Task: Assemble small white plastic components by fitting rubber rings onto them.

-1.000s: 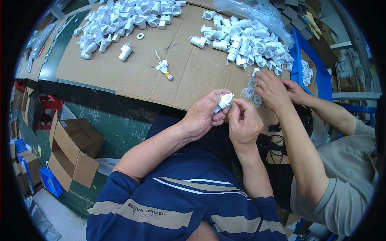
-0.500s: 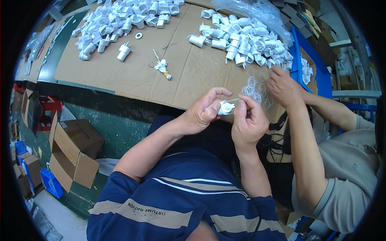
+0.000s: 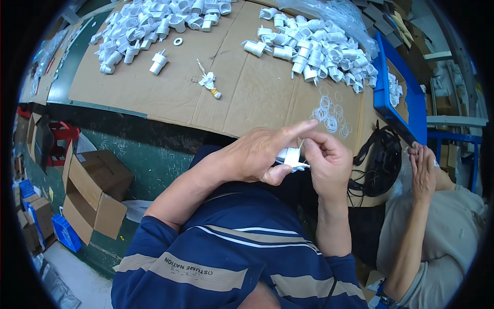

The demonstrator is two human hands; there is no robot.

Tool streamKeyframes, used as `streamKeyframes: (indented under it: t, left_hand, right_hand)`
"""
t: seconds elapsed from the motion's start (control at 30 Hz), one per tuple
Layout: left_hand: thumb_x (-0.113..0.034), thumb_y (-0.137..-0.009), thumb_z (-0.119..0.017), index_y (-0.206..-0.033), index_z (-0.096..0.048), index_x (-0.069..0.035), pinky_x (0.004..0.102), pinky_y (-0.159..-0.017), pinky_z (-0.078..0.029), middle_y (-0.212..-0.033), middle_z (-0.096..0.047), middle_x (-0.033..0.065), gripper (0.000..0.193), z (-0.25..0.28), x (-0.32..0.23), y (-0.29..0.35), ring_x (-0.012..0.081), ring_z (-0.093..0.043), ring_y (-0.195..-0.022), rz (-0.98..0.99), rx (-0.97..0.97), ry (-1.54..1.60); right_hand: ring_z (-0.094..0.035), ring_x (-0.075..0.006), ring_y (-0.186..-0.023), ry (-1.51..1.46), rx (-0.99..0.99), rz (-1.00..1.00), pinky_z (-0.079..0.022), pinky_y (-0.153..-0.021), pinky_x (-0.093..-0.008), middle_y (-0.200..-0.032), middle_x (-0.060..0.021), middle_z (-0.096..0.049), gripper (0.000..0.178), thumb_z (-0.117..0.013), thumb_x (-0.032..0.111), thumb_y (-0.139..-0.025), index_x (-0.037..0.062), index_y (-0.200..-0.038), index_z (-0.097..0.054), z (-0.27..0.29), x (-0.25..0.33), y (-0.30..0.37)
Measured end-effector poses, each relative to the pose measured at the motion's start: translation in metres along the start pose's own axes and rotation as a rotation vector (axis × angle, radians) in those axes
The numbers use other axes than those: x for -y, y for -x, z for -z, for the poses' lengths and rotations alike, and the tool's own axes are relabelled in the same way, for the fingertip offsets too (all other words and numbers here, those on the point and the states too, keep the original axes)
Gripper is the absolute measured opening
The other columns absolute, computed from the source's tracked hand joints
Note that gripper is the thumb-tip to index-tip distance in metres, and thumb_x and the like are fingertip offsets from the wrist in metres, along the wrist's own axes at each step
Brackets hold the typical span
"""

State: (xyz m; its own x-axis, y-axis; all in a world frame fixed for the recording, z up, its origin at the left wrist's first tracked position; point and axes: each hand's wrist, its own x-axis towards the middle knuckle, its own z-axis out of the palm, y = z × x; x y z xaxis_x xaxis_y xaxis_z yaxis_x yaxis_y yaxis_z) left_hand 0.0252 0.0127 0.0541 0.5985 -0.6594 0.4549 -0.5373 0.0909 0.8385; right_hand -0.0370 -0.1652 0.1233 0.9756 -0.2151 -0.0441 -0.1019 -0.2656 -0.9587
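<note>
My left hand (image 3: 252, 154) is closed around a white plastic fitting (image 3: 292, 157), a short tube with a pointed tip, with its thumb below and fingers above. Close against the fitting, my right hand (image 3: 331, 159) has its thumb and forefinger pinched together. A thin pale strand shows at that pinch, too fine to make out. Beyond my hands, thin clear rings (image 3: 329, 114) lie loose on the cardboard (image 3: 257, 98). A heap of similar white fittings (image 3: 319, 49) is behind the rings, and a second heap (image 3: 149, 28) lies at the far left.
A single fitting (image 3: 159, 62), a white washer (image 3: 178, 41) and a small brush-like tool wrapped in white (image 3: 208, 81) lie on the cardboard. On the right stand a blue bin (image 3: 383, 98) and a black bag (image 3: 383, 162). A co-worker's hand (image 3: 423, 172) is beside them.
My left hand has turned over the fitting, its fingers now reaching across the top. Both hands have come closer together. The co-worker's hands have drawn back from the rings toward the right.
</note>
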Motion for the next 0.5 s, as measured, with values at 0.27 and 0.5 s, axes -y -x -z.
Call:
streamKeyframes:
  t: [0.27, 0.5]
  left_hand:
    - [-0.027, -0.082, -0.063, -0.159, -0.034, -0.007, 0.0404, -0.064, -0.051, -0.082, -0.066, 0.0143, 0.084, -0.005, -0.001, 0.003, 0.033, -0.059, -0.063, -0.042, 0.026, -0.042]
    - [-0.022, -0.087, -0.06, -0.146, -0.045, -0.007, 0.0364, -0.069, -0.05, -0.093, -0.066, 0.0114, 0.063, -0.004, 0.002, 0.003, 0.0268, -0.059, -0.07, -0.129, -0.061, -0.012]
  right_hand:
    - [-0.051, -0.0069, -0.062, 0.126, 0.0, 0.09, -0.04, -0.055, -0.02, -0.074, -0.0018, -0.066, 0.012, -0.068, -0.003, -0.093, -0.0046, -0.1, -0.077, 0.002, 0.002, 0.006]
    - [-0.048, -0.0053, -0.06, 0.094, 0.05, -0.089, -0.036, -0.054, -0.0181, -0.071, 0.0001, -0.063, 0.012, -0.067, -0.004, -0.092, -0.0039, -0.101, -0.075, 0.004, 0.007, 0.008]
